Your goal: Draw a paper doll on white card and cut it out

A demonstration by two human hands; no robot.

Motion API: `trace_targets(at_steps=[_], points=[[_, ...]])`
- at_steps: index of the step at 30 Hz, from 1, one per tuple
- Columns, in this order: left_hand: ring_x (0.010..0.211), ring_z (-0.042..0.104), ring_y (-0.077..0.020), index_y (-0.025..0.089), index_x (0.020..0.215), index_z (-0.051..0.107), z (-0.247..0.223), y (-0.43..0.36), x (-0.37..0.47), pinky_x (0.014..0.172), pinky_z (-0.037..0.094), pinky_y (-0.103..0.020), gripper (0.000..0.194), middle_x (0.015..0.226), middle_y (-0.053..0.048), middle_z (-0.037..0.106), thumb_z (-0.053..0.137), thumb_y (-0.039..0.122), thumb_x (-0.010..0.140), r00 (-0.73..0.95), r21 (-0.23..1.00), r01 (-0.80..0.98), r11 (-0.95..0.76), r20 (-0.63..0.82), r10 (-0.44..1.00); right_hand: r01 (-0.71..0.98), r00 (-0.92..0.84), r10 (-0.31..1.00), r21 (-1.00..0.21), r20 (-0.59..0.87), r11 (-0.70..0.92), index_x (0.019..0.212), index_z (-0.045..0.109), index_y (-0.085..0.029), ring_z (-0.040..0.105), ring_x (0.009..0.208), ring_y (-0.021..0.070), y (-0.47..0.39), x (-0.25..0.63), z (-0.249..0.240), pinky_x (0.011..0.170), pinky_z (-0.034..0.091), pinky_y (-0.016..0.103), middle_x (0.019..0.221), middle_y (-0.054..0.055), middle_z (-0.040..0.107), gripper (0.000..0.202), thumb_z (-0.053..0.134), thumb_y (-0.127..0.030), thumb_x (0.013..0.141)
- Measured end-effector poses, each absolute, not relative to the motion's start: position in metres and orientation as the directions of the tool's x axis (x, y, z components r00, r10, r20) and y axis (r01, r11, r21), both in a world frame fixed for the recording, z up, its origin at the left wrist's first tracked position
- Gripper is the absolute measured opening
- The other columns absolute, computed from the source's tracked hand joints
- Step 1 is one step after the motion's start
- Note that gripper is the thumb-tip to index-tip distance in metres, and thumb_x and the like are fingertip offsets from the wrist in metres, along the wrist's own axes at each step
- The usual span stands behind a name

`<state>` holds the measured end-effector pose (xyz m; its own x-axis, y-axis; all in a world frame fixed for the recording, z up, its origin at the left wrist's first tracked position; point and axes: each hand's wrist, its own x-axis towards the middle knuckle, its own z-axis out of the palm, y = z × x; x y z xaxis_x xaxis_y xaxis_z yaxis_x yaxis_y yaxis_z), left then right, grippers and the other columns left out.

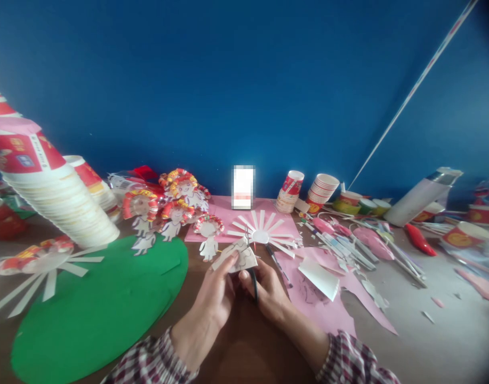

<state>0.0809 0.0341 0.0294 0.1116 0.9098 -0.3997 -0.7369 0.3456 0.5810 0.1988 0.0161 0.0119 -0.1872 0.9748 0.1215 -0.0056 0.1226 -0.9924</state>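
Between my hands is a small piece of white paper (246,258) with dark drawn outlines. My left hand (218,290) pinches its left side between thumb and fingers. In my right hand (268,292) is a pair of scissors (254,285) with dark handles. Their blades point away from me, at the paper's right part; how far they are open is hard to see. Just beyond lies a white paper cup cut into spread strips (261,236) on pink paper (224,208). A white cut-out paper figure (208,237) with a coloured curly rim stands left of it.
A large green paper oval (104,309) covers the left, beside tall stacked paper cups (68,197). Several decorated paper figures (176,218) stand behind it. Pink paper scraps (324,304), a pen (279,264), and more cup stacks (322,191) are at right. A blue wall (244,96) rises behind.
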Motion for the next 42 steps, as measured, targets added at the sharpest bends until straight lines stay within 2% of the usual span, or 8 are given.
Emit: trace_targets(at_steps=[19, 26, 36, 42], points=[[0.069, 0.066, -0.0137, 0.013, 0.084, 0.069, 0.0331, 0.0345, 0.0803, 0.062, 0.054, -0.02, 0.015, 0.081, -0.004, 0.071, 0.072, 0.013, 0.069, 0.095, 0.579, -0.734, 0.354, -0.429, 0.898, -0.001, -0.191, 0.974, -0.992, 0.121, 0.123, 0.08, 0.055, -0.017, 0.041, 0.057, 0.0098, 0.0163, 0.199, 0.0145, 0.057, 0.037, 0.022, 0.064, -0.004, 0.049, 0.027, 0.061, -0.043, 0.083], [0.063, 0.064, -0.0111, 0.013, 0.081, 0.068, 0.033, 0.035, 0.0804, 0.057, 0.052, -0.018, 0.011, 0.077, -0.003, 0.071, 0.071, 0.011, 0.07, 0.101, 0.559, -0.745, 0.365, -0.446, 0.889, -0.015, -0.182, 0.977, -0.993, 0.115, 0.114, 0.083, 0.056, -0.017, 0.039, 0.056, 0.0091, 0.0168, 0.1981, 0.0115, 0.056, 0.036, 0.021, 0.063, -0.004, 0.048, 0.023, 0.063, -0.039, 0.083], [0.068, 0.067, -0.0155, 0.013, 0.086, 0.068, 0.0331, 0.0347, 0.0792, 0.058, 0.053, -0.022, 0.019, 0.079, -0.004, 0.071, 0.073, 0.015, 0.068, 0.116, 0.59, -0.721, 0.362, -0.413, 0.903, 0.02, -0.185, 0.976, -0.992, 0.118, 0.123, 0.084, 0.059, -0.016, 0.044, 0.061, 0.0108, 0.0169, 0.2001, 0.0142, 0.058, 0.039, 0.022, 0.065, -0.003, 0.05, 0.029, 0.062, -0.044, 0.082], [0.071, 0.067, -0.0157, 0.014, 0.087, 0.068, 0.0325, 0.0358, 0.0781, 0.06, 0.054, -0.021, 0.019, 0.081, -0.005, 0.071, 0.073, 0.015, 0.069, 0.115, 0.594, -0.722, 0.357, -0.405, 0.907, 0.028, -0.201, 0.97, -0.989, 0.137, 0.145, 0.095, 0.063, -0.015, 0.048, 0.069, 0.0124, 0.0174, 0.202, 0.0204, 0.065, 0.04, 0.022, 0.076, 0.0, 0.057, 0.029, 0.065, -0.041, 0.081]])
